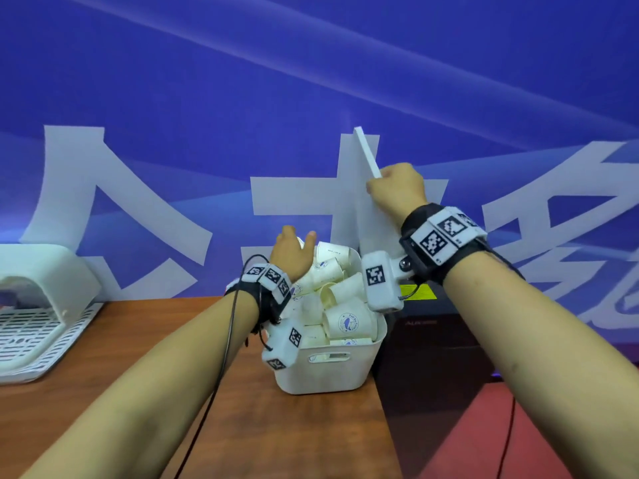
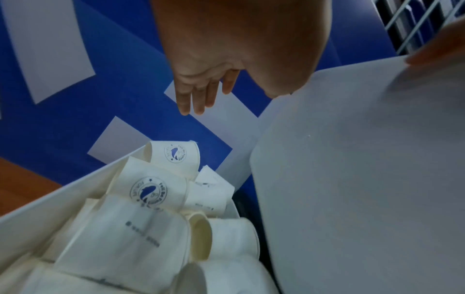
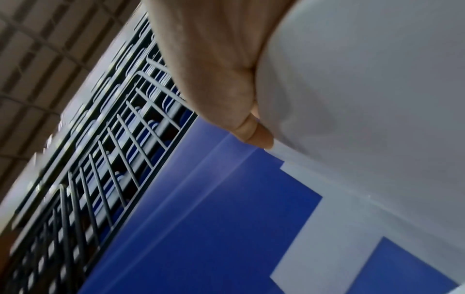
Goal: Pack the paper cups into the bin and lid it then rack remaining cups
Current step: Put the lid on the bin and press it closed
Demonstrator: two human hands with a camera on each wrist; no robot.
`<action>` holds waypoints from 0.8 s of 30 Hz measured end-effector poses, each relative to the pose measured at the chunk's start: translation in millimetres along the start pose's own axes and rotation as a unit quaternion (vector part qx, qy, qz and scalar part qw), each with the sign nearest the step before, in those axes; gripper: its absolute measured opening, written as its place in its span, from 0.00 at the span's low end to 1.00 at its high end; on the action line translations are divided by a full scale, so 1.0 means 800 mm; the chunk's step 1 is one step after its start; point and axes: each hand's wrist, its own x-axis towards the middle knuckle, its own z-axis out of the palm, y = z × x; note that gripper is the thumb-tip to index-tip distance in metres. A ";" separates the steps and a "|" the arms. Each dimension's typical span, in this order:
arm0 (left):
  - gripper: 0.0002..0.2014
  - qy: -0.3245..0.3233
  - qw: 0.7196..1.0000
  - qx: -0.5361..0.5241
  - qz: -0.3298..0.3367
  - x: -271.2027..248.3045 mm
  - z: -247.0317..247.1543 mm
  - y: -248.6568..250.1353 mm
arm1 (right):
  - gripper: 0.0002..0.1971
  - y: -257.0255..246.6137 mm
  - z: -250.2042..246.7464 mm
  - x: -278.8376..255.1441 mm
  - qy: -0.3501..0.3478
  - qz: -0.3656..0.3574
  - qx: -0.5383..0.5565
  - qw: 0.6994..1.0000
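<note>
A white bin stands on the wooden table, heaped above its rim with white paper cups carrying a blue round logo. My left hand is over the far left of the heap, and the left wrist view shows its fingers straight and holding nothing above the cups. Whether the palm touches a cup I cannot tell. My right hand grips the flat white lid, which stands nearly on edge above the bin's far right side. The lid fills the right of the left wrist view. In the right wrist view my thumb presses on the lid.
A white slotted cup rack with a domed cover sits at the table's left end. A black box stands right beside the bin, off the table's right edge, with red floor below. A blue banner wall rises close behind.
</note>
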 end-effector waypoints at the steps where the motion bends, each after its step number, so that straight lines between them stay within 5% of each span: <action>1: 0.29 0.002 1.000 -0.023 -0.016 0.005 -0.007 0.000 | 0.08 -0.005 -0.004 -0.001 0.005 0.003 0.043 0.999; 6: 0.36 -0.031 0.989 -0.082 -0.116 0.026 -0.029 -0.009 | 0.14 -0.001 -0.021 -0.009 -0.020 0.041 0.300 0.953; 9: 0.41 -0.019 0.983 -0.121 -0.138 0.034 -0.034 -0.023 | 0.09 0.028 -0.010 -0.013 -0.033 0.062 0.371 0.926; 12: 0.32 0.055 0.986 -0.086 -0.132 0.033 -0.033 -0.041 | 0.11 0.076 0.022 -0.009 -0.022 0.078 0.274 0.958; 15: 0.27 0.063 0.987 -0.022 -0.147 0.021 -0.026 -0.057 | 0.17 0.123 0.059 -0.012 -0.025 0.089 0.134 0.987; 20: 0.25 0.019 0.978 0.098 -0.185 0.005 0.008 -0.077 | 0.22 0.175 0.108 -0.011 -0.081 0.170 -0.054 0.981; 24: 0.21 -0.038 0.966 0.164 -0.196 0.007 0.031 -0.093 | 0.13 0.197 0.131 -0.008 -0.099 0.189 -0.115 0.970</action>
